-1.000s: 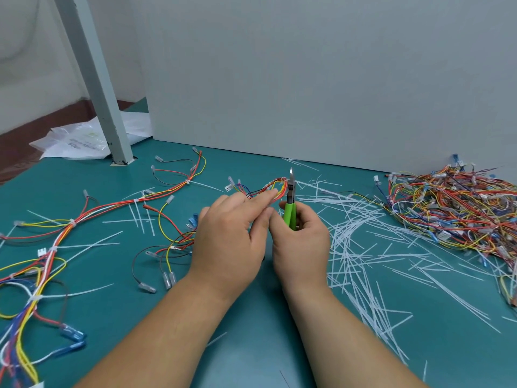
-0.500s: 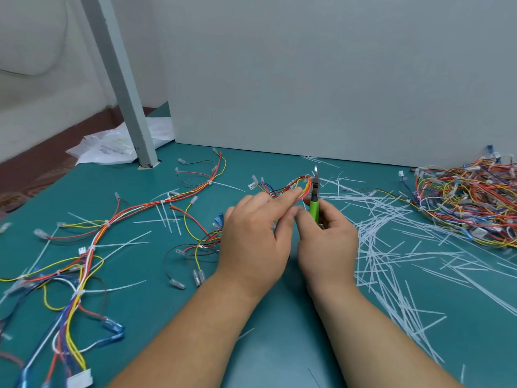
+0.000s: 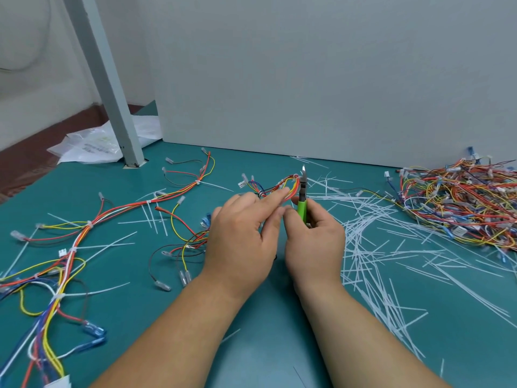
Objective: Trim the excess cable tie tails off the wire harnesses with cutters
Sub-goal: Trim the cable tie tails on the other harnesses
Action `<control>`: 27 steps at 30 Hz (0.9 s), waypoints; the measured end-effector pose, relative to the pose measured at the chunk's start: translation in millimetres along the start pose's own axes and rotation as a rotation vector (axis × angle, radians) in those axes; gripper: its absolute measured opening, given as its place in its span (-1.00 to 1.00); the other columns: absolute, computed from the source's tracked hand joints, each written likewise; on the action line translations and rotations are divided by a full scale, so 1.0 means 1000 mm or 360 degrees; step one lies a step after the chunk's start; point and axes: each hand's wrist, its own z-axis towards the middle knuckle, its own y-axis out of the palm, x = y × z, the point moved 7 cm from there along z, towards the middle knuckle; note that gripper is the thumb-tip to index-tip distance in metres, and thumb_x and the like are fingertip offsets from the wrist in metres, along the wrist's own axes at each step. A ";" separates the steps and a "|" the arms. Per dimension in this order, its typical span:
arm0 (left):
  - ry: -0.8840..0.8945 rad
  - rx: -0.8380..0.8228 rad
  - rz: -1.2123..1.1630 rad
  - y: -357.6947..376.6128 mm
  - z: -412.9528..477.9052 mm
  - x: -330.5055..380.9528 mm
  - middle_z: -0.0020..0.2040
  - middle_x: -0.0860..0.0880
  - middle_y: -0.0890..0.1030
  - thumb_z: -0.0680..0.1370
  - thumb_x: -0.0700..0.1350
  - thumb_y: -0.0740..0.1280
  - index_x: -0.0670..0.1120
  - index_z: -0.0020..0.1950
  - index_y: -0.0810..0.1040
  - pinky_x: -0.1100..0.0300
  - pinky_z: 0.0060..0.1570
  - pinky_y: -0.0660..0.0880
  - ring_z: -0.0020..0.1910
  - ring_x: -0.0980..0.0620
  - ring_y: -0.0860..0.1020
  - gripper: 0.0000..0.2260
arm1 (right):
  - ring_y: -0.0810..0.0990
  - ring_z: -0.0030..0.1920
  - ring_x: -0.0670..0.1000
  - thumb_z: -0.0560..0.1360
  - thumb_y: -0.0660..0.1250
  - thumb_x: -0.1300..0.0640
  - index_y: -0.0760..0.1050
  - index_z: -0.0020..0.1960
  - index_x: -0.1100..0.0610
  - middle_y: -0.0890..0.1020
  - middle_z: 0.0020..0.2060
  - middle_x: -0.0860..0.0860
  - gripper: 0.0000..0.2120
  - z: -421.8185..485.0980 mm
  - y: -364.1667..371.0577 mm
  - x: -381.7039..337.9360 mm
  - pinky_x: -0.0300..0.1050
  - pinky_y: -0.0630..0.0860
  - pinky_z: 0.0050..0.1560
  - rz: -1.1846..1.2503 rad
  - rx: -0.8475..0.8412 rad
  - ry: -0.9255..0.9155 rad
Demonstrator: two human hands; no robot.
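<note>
My right hand (image 3: 314,242) grips green-handled cutters (image 3: 302,208) upright, their metal jaws at the loop of a wire harness (image 3: 282,186) of red, yellow and orange wires. My left hand (image 3: 242,239) pinches that harness between index finger and thumb just left of the cutter jaws. The harness runs on leftward across the table, with white cable ties (image 3: 89,224) and long tails sticking out along it. The exact contact of jaws and tie is too small to make out.
A heap of harnesses (image 3: 458,203) lies at the far right. Cut white tie tails (image 3: 391,247) litter the green table (image 3: 265,345) right of my hands. A grey post (image 3: 112,102) stands back left, plastic bags (image 3: 92,145) behind it, and a grey wall panel (image 3: 335,79) closes the back.
The camera view has shifted left and slightly down, so the scene sits further right. Both hands keep the same grip on harness and cutters.
</note>
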 end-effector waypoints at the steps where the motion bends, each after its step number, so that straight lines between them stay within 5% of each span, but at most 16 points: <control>1: -0.0001 -0.0002 -0.0002 0.000 0.000 0.000 -0.29 0.09 0.36 0.62 -0.05 0.30 0.05 0.30 0.66 -0.14 -0.23 0.46 -0.23 -0.07 0.45 -0.72 | 0.19 -0.38 -0.02 0.46 0.37 0.08 0.42 -0.22 0.26 0.26 -0.44 -0.10 -0.75 0.000 0.000 0.000 -0.09 0.16 -0.36 0.0002 -0.0004 -0.0002; 27: -0.0010 -0.0017 0.0014 0.001 0.000 -0.001 -0.31 0.09 0.34 0.62 -0.05 0.31 0.06 0.30 0.65 -0.11 -0.22 0.45 -0.24 -0.03 0.42 -0.72 | 0.21 -0.37 -0.01 0.42 0.36 0.05 0.49 -0.15 0.27 0.28 -0.42 -0.03 -0.74 0.000 0.002 0.000 -0.06 0.20 -0.34 -0.0003 0.0027 0.0010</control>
